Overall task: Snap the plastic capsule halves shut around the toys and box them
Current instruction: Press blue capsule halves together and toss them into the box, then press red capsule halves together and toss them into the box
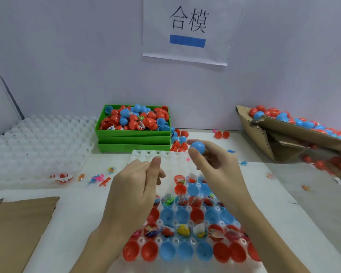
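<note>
We see a blue capsule (197, 147) pinched in the right hand (215, 164), thumb on its near left side, fingertips (191, 142) curled over its far side; it sits raised above the far end of the white tray (146, 154), touching nothing else; whether it is a full capsule or only a half we cannot tell. Left hand (138, 186) just left of those fingers, holding nothing, fingers straight and loosely together, tips pointing up and away, thumb alongside.

Below both hands the white tray holds rows of red and blue capsule halves (166, 252), open side up; some rows carry small toys (183, 230) in wrappers, other rows look bare inside.

Beyond the fingertips, a stack of green bins (133, 139), the top one heaped with red and blue halves; a few loose halves (180, 138) lie on the table just right of the stack, close behind the pinched capsule. Far right of the right hand, a torn cardboard box (264, 138) tilted, with closed red and blue capsules (295, 120) in it; some red ones on the table under it.

Left of the left hand, small loose toys (98, 178) on the white table (77, 213); further left a stack of spare white trays (37, 142); a flat cardboard sheet (18, 229) near left. On the wall beyond, a paper sign (189, 28) with two characters and a blue bar.
</note>
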A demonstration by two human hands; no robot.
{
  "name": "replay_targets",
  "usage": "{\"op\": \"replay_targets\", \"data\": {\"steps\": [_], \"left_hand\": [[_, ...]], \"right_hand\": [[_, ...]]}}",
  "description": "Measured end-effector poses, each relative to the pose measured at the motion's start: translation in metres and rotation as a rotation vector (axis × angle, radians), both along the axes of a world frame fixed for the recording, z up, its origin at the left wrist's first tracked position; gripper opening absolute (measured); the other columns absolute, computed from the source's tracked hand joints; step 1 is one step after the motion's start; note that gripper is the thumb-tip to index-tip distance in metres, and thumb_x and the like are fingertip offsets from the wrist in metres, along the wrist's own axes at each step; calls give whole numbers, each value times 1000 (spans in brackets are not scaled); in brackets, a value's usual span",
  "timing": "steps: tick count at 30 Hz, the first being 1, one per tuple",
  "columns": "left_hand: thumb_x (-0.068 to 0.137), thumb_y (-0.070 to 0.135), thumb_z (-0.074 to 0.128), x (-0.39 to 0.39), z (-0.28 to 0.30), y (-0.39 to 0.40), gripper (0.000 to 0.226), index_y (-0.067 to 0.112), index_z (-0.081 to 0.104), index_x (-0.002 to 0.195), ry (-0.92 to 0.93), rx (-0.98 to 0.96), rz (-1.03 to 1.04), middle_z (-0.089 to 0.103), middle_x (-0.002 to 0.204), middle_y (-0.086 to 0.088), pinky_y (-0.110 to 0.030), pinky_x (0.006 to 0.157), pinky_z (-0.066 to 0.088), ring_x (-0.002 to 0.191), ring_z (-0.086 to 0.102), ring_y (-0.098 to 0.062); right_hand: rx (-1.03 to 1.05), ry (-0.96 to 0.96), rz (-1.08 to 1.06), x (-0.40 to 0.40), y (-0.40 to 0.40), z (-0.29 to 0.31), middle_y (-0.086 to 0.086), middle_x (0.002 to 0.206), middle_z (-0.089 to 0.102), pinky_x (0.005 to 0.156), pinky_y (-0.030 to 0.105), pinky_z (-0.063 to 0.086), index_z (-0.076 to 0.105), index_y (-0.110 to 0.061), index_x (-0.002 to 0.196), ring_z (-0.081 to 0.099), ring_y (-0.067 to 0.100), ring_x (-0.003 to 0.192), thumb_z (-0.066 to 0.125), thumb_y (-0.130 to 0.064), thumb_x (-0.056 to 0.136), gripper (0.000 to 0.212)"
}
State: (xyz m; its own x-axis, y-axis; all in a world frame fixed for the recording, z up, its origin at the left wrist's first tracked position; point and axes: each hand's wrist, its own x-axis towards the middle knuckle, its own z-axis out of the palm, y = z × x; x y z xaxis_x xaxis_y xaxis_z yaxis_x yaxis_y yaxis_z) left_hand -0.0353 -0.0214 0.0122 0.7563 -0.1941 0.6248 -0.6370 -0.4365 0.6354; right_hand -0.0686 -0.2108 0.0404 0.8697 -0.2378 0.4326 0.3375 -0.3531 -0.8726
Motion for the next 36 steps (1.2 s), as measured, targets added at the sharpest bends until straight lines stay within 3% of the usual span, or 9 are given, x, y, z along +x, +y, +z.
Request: {"op": "replay_targets", "data": {"steps": [5, 8, 10, 12, 16, 19, 23, 29, 36], "left_hand": [[109, 44, 30, 7, -1, 6, 64, 25, 67, 61, -98, 38, 84, 57, 55, 17, -15, 66, 47, 62, 64, -6], [108, 43, 30, 6, -1, 8, 65, 24, 67, 58, -113, 64, 67, 56, 51, 16, -13, 59, 45, 62, 64, -5], [106, 44, 28, 7, 0, 8, 67, 23, 67, 56, -103, 79, 69, 55, 49, 15, -11, 59, 42, 58, 63, -6], [104, 45, 24, 7, 0, 9, 70, 24, 66, 52, -70, 86, 63, 53, 45, 14, -10, 59, 40, 54, 63, -6], [104, 37, 27, 8, -1, 11, 69, 30, 55, 42, -19, 35, 17, 51, 39, 12, -7, 58, 43, 47, 61, -4], [103, 29, 28, 10, -4, 13, 70, 31, 49, 37, 9, 22, 10, 55, 39, 6, -6, 60, 43, 45, 61, -7], [101, 28, 28, 11, -5, 15, 72, 31, 48, 31, 65, 37, 6, 59, 41, 8, -6, 62, 42, 46, 62, -9], [106, 36, 31, 8, 2, 13, 66, 30, 59, 47, -2, 46, 67, 50, 41, 15, -4, 61, 40, 59, 64, -1], [107, 50, 34, 10, 0, 8, 62, 28, 67, 61, 109, 112, 90, 58, 50, 17, -9, 56, 35, 62, 63, 0]], "right_hand": [[953, 175, 137, 50, -70, 30, 5, 102, 77, 81, 23, 58, 71, -5, 119, 72, 14, 93, 73, -25, 87, 38], [1186, 30, 81, 76, -126, 58, 10, 126, 69, 87, 24, 59, 52, 0, 142, 68, 18, 112, 60, -33, 102, 53], [1048, 100, 16, 85, -148, 60, 11, 146, 58, 110, 29, 49, 39, -4, 153, 57, 22, 134, 52, -37, 106, 59], [792, 261, -4, 83, -148, 42, 10, 152, 54, 116, 31, 41, 39, -5, 155, 51, 20, 140, 41, -29, 111, 50], [213, 318, -135, 60, -115, -4, -3, 100, 80, 71, 18, 58, 71, -9, 123, 76, 10, 91, 58, -18, 104, 24], [-132, 301, -157, 46, -86, -17, -10, 90, 77, 66, 15, 56, 74, -27, 100, 72, 5, 86, 64, -16, 101, 14], [-528, 270, -30, 31, -55, -21, -22, 100, 70, 74, 17, 53, 76, -40, 95, 64, -1, 91, 70, -20, 97, 21], [-850, 376, 165, 18, -29, -23, -21, 112, 50, 89, 23, 45, 78, -46, 104, 44, 3, 105, 70, -30, 97, 19], [-933, 356, 130, 14, -20, -22, -15, 117, 45, 75, 8, 33, 77, -37, 110, 37, 5, 110, 70, -28, 98, 16]]}}
